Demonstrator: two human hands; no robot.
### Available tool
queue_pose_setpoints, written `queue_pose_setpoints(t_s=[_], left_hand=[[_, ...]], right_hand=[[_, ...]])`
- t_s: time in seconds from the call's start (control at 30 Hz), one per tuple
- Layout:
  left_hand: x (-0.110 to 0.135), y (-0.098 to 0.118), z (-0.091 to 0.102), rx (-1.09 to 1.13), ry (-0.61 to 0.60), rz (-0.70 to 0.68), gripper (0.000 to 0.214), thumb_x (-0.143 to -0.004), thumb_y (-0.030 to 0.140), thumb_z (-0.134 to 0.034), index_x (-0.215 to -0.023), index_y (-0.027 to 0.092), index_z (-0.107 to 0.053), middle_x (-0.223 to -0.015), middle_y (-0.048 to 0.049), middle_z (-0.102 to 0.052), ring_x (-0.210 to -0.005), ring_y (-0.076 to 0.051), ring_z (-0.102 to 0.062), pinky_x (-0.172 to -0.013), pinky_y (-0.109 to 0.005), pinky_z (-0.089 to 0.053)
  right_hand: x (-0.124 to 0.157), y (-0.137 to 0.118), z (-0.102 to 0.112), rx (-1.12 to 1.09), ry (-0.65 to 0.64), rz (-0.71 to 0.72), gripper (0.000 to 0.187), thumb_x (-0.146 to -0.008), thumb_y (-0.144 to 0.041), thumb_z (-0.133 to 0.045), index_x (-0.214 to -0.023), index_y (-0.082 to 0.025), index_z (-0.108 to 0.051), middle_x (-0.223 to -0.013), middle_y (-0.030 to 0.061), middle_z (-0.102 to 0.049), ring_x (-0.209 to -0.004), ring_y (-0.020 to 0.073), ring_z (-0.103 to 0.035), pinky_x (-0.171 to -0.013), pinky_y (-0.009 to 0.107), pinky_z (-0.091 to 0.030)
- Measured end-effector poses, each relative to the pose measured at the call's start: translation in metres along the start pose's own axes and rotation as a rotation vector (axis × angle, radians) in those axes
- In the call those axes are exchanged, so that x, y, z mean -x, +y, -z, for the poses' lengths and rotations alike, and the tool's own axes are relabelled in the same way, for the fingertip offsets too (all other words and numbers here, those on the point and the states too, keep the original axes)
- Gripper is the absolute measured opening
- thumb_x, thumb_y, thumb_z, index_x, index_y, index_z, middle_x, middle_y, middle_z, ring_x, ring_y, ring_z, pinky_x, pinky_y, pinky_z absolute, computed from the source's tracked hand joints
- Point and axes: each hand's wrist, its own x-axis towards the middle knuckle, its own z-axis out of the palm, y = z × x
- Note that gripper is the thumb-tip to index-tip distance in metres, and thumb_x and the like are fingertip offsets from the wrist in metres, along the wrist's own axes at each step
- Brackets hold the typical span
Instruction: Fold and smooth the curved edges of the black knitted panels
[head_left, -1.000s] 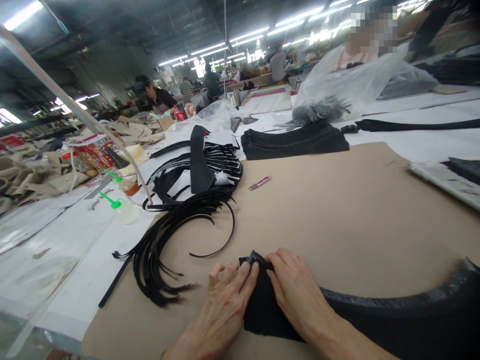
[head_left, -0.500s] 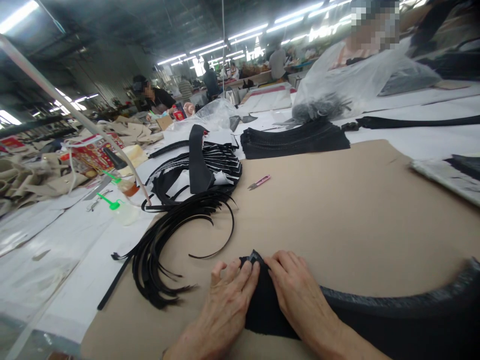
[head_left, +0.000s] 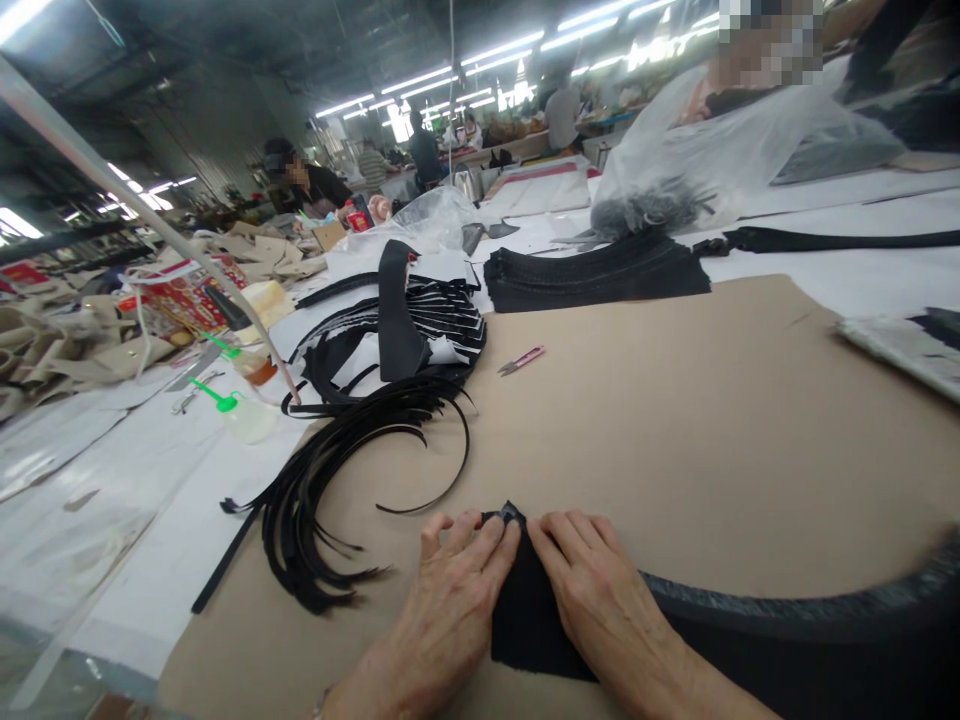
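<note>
My left hand (head_left: 450,610) and right hand (head_left: 600,590) lie flat, fingers extended, pressing either side of a black fabric band (head_left: 536,610); neither closes in a grip. Band's tip points 12 o'clock, its long axis curving toward 3 o'clock across the kraft paper (head_left: 675,430). Black strips (head_left: 315,520) lie at 10 o'clock, pink thread snips (head_left: 521,360) at 12, stacked black pieces (head_left: 592,280) beyond.
</note>
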Motion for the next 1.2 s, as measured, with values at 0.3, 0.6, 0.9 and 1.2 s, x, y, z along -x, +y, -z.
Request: queue_pose_setpoints(t_s=[0.3,0.6,0.9,1.2], left_hand=[[-0.002,-0.003,0.006,0.068,0.001,0.019,0.054,-0.087,0.003,-0.038,-0.136,0.024,-0.047,-0.125,-0.0015,-0.061,-0.113,-0.021,-0.045,-0.097,-0.039,-0.022],[0.0,0.0,0.004,0.037,-0.01,0.033,0.061,-0.083,0.0,-0.039,-0.138,0.024,-0.044,-0.124,-0.0024,-0.061,-0.113,-0.021,-0.046,-0.096,-0.039,-0.026],[0.002,0.0,0.005,0.031,0.029,0.041,0.057,-0.083,0.0,-0.039,-0.133,0.023,-0.05,-0.122,-0.0021,-0.062,-0.111,-0.02,-0.046,-0.095,-0.038,-0.027],[0.006,0.001,0.006,0.072,0.029,0.055,0.055,-0.083,0.001,-0.039,-0.133,0.023,-0.05,-0.126,-0.0008,-0.061,-0.111,-0.022,-0.046,-0.094,-0.04,-0.024]], right_hand=[[0.002,0.001,0.0,0.011,0.002,0.035,0.042,-0.073,0.004,-0.047,-0.112,-0.007,-0.06,-0.095,0.0086,-0.061,-0.086,0.0217,-0.05,-0.08,0.037,-0.034],[-0.002,0.003,0.006,0.001,-0.041,-0.015,0.043,-0.07,0.002,-0.053,-0.108,-0.017,-0.06,-0.095,0.0047,-0.062,-0.084,0.0197,-0.05,-0.076,0.037,-0.031],[-0.005,0.003,0.009,0.042,-0.126,-0.011,0.052,-0.073,-0.005,-0.057,-0.123,-0.017,-0.057,-0.1,0.0057,-0.062,-0.087,0.0218,-0.049,-0.075,0.04,-0.032],[-0.01,0.002,0.013,0.047,-0.223,-0.011,0.057,-0.074,-0.007,-0.055,-0.13,-0.018,-0.053,-0.104,0.0074,-0.061,-0.089,0.0247,-0.048,-0.074,0.042,-0.031]])
